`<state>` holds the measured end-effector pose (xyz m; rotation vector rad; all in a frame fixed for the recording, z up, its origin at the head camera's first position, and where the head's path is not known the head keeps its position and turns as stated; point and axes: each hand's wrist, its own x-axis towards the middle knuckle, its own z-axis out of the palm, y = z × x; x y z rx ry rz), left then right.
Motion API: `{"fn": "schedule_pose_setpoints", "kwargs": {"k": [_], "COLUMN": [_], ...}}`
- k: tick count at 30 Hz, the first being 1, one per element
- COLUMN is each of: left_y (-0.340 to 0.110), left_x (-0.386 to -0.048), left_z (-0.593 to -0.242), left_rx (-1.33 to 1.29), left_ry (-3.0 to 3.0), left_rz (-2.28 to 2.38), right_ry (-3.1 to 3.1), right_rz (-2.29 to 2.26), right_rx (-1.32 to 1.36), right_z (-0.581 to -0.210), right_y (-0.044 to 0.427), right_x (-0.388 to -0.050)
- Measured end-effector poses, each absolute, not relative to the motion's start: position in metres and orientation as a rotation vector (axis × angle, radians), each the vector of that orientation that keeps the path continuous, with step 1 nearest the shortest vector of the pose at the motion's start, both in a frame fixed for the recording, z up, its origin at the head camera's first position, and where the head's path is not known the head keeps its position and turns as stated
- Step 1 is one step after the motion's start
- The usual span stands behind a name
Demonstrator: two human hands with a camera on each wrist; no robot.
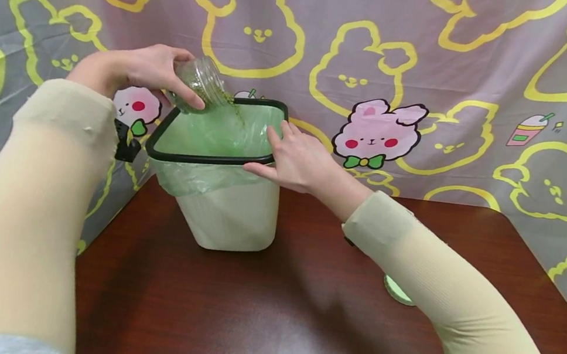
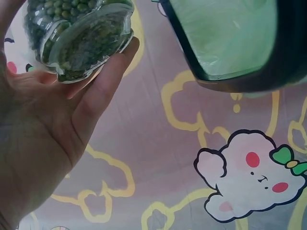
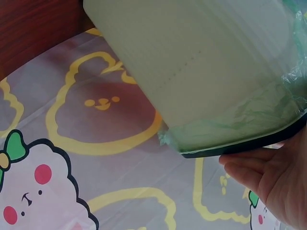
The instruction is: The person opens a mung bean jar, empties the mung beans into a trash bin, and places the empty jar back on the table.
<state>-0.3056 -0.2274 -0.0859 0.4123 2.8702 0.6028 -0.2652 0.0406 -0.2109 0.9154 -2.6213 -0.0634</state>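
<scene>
My left hand [image 1: 155, 75] grips a clear jar [image 1: 199, 75] of small green beans, tilted with its mouth toward the bin. In the left wrist view the jar [image 2: 88, 43] shows its base, with fingers and thumb around its side. Some green beans [image 1: 236, 109] spill from the mouth over the bin. The pale trash bin [image 1: 236, 218] has a black rim and a light green liner bag [image 1: 198, 181] folded over its edge. My right hand [image 1: 300, 158] rests against the bin's right rim, fingers and thumb extended; the right wrist view shows fingers [image 3: 244, 167] at the rim.
The bin stands on a dark reddish-brown table [image 1: 256, 309]. A round pale green lid-like item [image 1: 398, 290] lies on the right, partly hidden by my right forearm. A printed cartoon cloth [image 1: 291, 30] hangs behind the table and along its sides.
</scene>
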Motion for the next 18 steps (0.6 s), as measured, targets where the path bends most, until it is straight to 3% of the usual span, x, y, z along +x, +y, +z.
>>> {"fn": "schedule_pose_setpoints", "kwargs": {"k": [18], "left_y": [-0.243], "left_x": [-0.299], "left_z": [-0.088], "left_rx": [0.433], "left_ry": [2.957], "left_rz": [0.755], "right_ry": [-2.586], "right_rz": [-0.053], "right_rx": [0.930], "right_z": [-0.212], "right_y": [0.041], "right_x": [-0.264]}}
